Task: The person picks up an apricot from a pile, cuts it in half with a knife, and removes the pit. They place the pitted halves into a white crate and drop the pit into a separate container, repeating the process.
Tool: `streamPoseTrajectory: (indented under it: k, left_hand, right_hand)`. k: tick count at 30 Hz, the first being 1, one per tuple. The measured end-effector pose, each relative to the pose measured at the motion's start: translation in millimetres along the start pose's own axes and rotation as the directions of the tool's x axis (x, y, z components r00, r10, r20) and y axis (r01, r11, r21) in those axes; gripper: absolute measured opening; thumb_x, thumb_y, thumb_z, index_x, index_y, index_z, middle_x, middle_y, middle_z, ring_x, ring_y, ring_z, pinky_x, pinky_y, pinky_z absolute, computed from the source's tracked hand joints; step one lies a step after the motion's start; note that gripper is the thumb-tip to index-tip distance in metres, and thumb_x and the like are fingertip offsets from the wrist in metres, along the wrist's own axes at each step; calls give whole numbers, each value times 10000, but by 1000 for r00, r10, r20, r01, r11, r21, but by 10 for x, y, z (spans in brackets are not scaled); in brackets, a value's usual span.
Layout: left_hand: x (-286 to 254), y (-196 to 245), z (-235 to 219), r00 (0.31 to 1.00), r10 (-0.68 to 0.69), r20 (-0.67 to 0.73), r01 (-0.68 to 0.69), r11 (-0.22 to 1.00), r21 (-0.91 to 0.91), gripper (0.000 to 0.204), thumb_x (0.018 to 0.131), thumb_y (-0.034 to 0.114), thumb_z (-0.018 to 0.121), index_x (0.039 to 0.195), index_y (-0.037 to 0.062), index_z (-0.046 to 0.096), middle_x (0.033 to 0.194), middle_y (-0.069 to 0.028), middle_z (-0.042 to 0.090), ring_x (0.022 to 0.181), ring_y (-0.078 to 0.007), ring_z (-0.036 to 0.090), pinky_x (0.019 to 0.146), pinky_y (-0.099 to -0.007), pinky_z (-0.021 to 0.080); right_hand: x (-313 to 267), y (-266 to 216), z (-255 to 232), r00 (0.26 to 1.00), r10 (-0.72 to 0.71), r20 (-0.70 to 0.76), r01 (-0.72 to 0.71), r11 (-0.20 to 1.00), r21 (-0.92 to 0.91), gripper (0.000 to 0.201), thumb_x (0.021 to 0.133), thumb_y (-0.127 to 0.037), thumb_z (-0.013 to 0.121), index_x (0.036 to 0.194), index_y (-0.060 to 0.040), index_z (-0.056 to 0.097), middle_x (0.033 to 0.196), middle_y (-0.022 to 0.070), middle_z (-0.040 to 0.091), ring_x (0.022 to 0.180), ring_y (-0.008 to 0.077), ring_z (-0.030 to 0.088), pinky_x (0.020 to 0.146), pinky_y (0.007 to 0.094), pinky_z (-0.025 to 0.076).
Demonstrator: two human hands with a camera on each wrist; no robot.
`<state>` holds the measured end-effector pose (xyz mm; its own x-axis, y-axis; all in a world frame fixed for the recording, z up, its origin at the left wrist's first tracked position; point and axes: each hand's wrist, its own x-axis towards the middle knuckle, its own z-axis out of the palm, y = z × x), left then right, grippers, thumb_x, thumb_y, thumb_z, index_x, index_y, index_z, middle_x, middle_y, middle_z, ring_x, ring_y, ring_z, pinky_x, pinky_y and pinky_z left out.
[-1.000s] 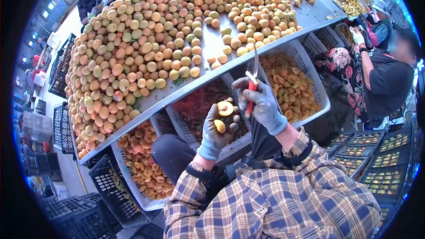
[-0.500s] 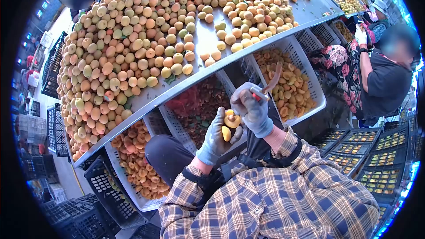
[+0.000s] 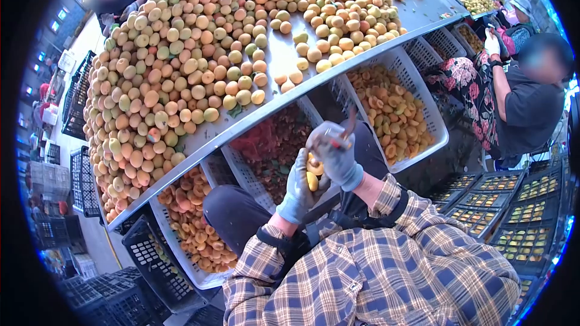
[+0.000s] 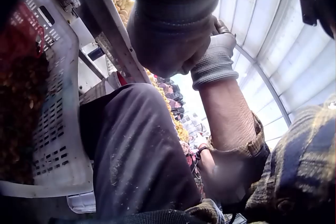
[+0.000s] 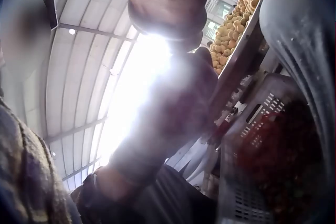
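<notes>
Both hands wear gloves and meet over my lap in the head view. My left hand [image 3: 295,192] holds a cut apricot [image 3: 313,164] and a yellow apricot half [image 3: 312,181] against its palm and fingers. The right hand [image 3: 337,160] is curled round a small knife [image 3: 350,122] with a red handle; its blurred blade points up and away from the fruit. Its fingertips are right at the cut apricot and partly cover it. In the left wrist view the left hand [image 4: 168,45] overlaps the right, and the fruit is hidden. Glare washes out the hands in the right wrist view.
A metal table [image 3: 208,139] heaped with whole apricots [image 3: 157,78] stands in front. Below it are white crates: apricot halves in the right crate [image 3: 436,118] and left crate [image 3: 208,279], dark scraps in the middle one [image 3: 244,172]. A person [image 3: 525,96] sits at right beside black trays [image 3: 531,223].
My right hand has come left and down onto the cut apricot, the knife turning in its grip from upright to sideways, then up again. The left hand keeps its fruit nearly in place.
</notes>
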<state>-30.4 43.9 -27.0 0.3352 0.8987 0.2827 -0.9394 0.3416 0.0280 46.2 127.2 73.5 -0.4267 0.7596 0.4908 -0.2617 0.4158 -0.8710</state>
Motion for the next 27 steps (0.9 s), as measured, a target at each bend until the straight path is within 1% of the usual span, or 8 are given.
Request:
streamPoseTrajectory:
  k: [2, 3, 6, 7, 10, 12, 15, 27]
  left_hand:
    - [75, -154, 337, 637, 564, -525, 24, 666, 746, 504, 983, 498, 360, 1169, 48, 492, 949, -71, 599, 640, -133, 566, 534, -223, 466]
    - [-22, -94, 388, 732, 381, -565, 16, 819, 574, 497, 990, 462, 371, 1295, 74, 430, 1129, -69, 579, 936, -168, 605, 807, -290, 510]
    - [36, -172, 434, 716, 521, -464, -106, 739, 665, 477, 980, 465, 404, 1296, 108, 434, 1127, -67, 588, 967, -173, 612, 821, -292, 514]
    - [98, -168, 374, 592, 455, -666, -144, 872, 468, 459, 969, 466, 437, 1267, 117, 465, 1099, -54, 605, 891, -170, 637, 672, -243, 540]
    - [133, -111, 412, 582, 399, -709, -117, 904, 412, 402, 968, 479, 430, 1110, 112, 511, 889, -60, 600, 617, -149, 553, 472, -231, 411]
    - [144, -64, 456, 574, 374, -728, -109, 917, 385, 397, 967, 486, 427, 1032, 109, 534, 784, -64, 598, 480, -139, 512, 371, -225, 347]
    - [104, 12, 472, 769, 163, -618, -52, 980, 194, 428, 965, 513, 401, 993, 104, 526, 703, -72, 567, 397, -125, 393, 357, -222, 273]
    - [96, 29, 383, 779, -40, -626, -14, 997, -82, 418, 929, 515, 466, 1012, 113, 549, 701, -116, 594, 383, -162, 433, 333, -244, 331]
  right_hand:
    - [29, -67, -25, 988, -107, 108, 115, 991, -64, 211, 867, -227, 637, 778, -40, 594, 646, 55, 599, 538, 160, 608, 519, 268, 459]
    - [40, -64, -39, 987, -61, 151, 64, 998, -14, 213, 861, -250, 648, 765, -66, 600, 648, 69, 607, 562, 206, 636, 528, 275, 469]
    - [70, -93, -12, 953, -203, 223, 229, 969, -94, 126, 824, -185, 641, 760, -81, 606, 641, 62, 601, 552, 252, 627, 534, 290, 480]
    - [55, -67, 8, 943, -208, 259, 230, 971, -59, 89, 807, -136, 627, 760, -64, 604, 675, 67, 610, 573, 210, 628, 550, 283, 482]
    - [29, -8, 41, 995, -71, 73, 68, 996, 52, 117, 835, -130, 603, 761, -39, 601, 716, 53, 615, 595, 153, 598, 547, 266, 466]
    - [51, -35, 19, 911, 413, 1, -378, 833, 405, 229, 926, -213, 566, 767, -47, 578, 676, -9, 540, 564, 76, 506, 490, 218, 388]
    - [108, 62, -61, 883, 466, 64, -428, 740, 518, 298, 954, -356, 518, 796, -103, 517, 573, -43, 367, 456, 56, 320, 437, 223, 279]
    - [127, 147, -166, 629, 761, 158, -486, 226, 845, 350, 940, -381, 541, 701, -139, 460, 523, -70, 219, 421, 63, 221, 439, 231, 242]
